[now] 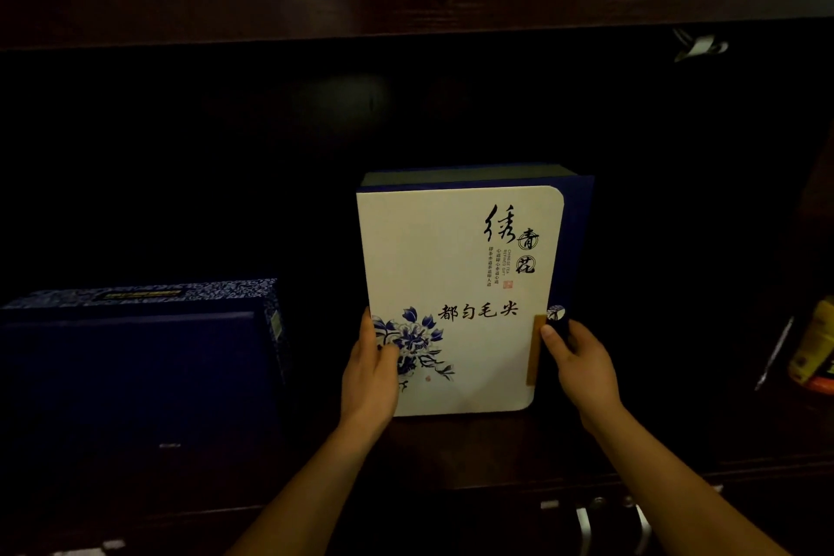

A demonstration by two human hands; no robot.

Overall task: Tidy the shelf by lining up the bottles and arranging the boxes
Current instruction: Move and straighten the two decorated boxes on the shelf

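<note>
A white and blue tea box (456, 266), printed with black calligraphy and a blue flower, stands upright in the middle of the dark shelf. My left hand (372, 368) grips its lower left edge, thumb lying on the front. My right hand (580, 363) holds its lower right edge by the blue spine and a tan clasp. To the left sits a dark blue box (135, 357) with a patterned top, apart from the white one. No bottles show clearly.
A yellow and orange container (814, 345) sits at the far right edge beside a thin upright rod (774, 352). The shelf's wooden front ledge (451, 460) runs below the boxes. Metal handles (609, 524) show under it. The shelf's back is in darkness.
</note>
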